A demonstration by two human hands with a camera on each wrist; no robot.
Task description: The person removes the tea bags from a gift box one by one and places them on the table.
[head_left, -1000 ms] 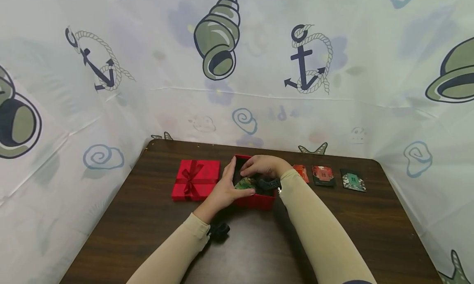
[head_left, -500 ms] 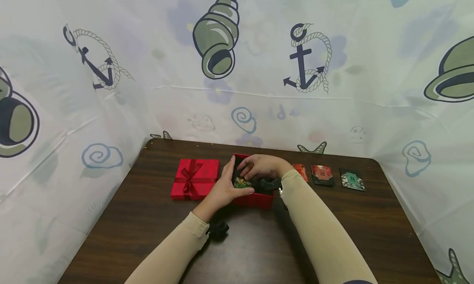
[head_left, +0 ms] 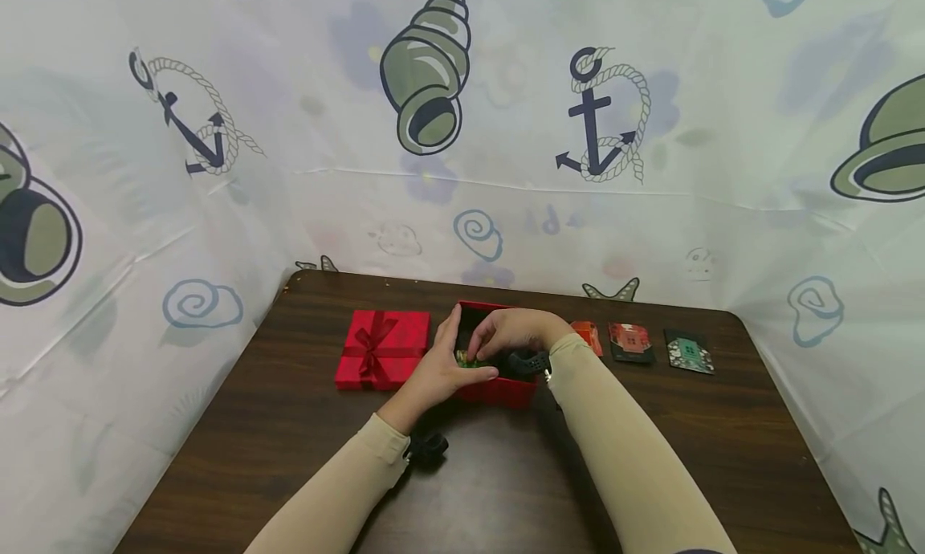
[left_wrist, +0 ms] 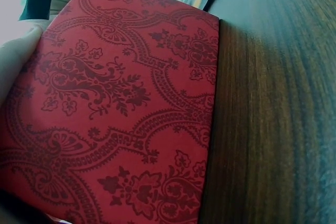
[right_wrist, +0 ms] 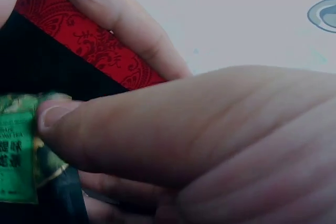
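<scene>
A red gift box (head_left: 499, 393) with a dark inside stands on the table; its side shows a floral pattern in the left wrist view. My left hand (head_left: 431, 375) holds the box at its near left corner, thumb along the near rim and fingers along the left side. My right hand (head_left: 516, 331) reaches into the box, fingers bent. Between its thumb and fingers it pinches a green tea packet (right_wrist: 16, 156), printed with characters and the word TEA. In the head view only a small part of the packet shows between the hands.
Left of the box lies its red lid (head_left: 390, 349) with a ribbon bow (head_left: 371, 349). To the right are an orange-red packet (head_left: 588, 336), partly hidden by the right arm, a red and black packet (head_left: 631, 343) and a green and black packet (head_left: 689, 352). A printed curtain hangs behind the table.
My right hand's fingers first lifted off the green packet, then came down onto it, lower in the box. The left hand stays at the box corner.
</scene>
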